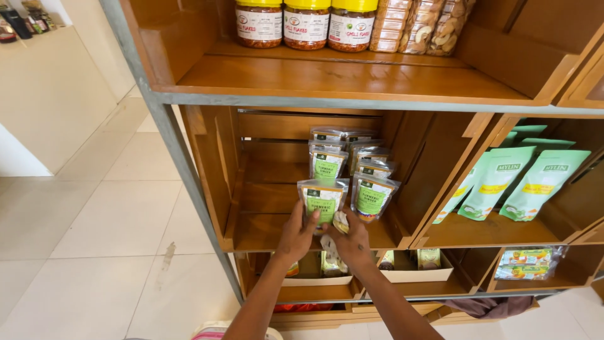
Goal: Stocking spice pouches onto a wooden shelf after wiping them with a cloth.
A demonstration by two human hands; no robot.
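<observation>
Standing over the tall wooden shelving unit with its grey metal frame (165, 132), we face the open wooden crate compartment (264, 223) in the middle row, where clear stand-up spice pouches with green labels (368, 173) stand in two rows running to its back wall. Our left hand (296, 236) is curled around the front clear pouch with the green label (323, 200), thumb on its face, holding it upright at the crate's front edge, just left of the neighbouring pouch (372, 197). Our right hand (352, 242) is loosely closed on a small crumpled pale wrapper or packet (340, 223); what it is we cannot tell. To seat the pouch well, we judge it should stand square on its base, label outward, level with its neighbour.
</observation>
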